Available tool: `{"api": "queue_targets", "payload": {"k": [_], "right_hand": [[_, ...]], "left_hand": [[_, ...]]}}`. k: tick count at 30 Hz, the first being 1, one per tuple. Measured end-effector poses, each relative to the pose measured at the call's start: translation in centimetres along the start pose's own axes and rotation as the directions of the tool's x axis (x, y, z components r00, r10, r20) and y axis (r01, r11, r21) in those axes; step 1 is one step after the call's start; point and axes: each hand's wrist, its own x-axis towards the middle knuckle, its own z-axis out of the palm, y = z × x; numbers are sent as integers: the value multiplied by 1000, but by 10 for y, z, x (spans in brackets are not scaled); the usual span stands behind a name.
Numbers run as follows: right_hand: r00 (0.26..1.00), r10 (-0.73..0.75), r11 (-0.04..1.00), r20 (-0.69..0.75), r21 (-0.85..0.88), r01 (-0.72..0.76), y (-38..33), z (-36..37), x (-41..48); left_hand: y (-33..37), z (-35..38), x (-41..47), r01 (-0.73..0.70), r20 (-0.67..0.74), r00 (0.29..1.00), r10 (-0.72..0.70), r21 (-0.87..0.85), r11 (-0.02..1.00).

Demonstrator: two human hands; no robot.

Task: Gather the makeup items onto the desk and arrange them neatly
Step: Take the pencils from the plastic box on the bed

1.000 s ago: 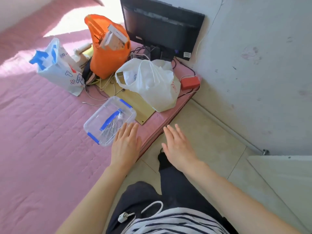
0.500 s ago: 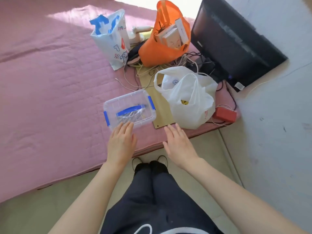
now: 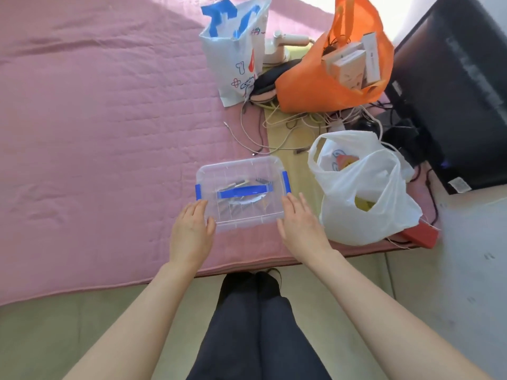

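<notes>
Left hand [image 3: 192, 231]: fingers straight and close together, thumb out, touching the near left corner of the clear box [image 3: 247, 215]. Right hand [image 3: 300, 226]: fingers straight, slightly spread, tips against the near right corner just below a blue clip [image 3: 285, 182]. Nothing curled or pinched. Sits between the two palms, lid on, flat on the pink mattress [image 3: 96, 160] near its front edge, just beside the white bag [image 3: 365, 193].

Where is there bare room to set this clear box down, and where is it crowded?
Free: the pink quilt left of the clear box, bordered by the blue-and-white bag above and its near edge below. Crowded: right and beyond it, with the white plastic bag, cables, orange bag and monitor.
</notes>
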Motion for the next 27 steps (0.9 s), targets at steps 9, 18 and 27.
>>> {"api": "queue_targets", "payload": {"k": [9,18,27], "right_hand": [[999,30,998,-23,52,-29,15,45,78],[990,129,978,-64,175,-116,38,90,135],[957,78,939,-279,343,24,61,116,152]], "left_hand": [[-51,46,65,351,81,936,-342,-209,913],[-75,102,96,446,39,880,-474,-412,794],[-78,138,104,396,-76,843,-532,-581,711]]}}
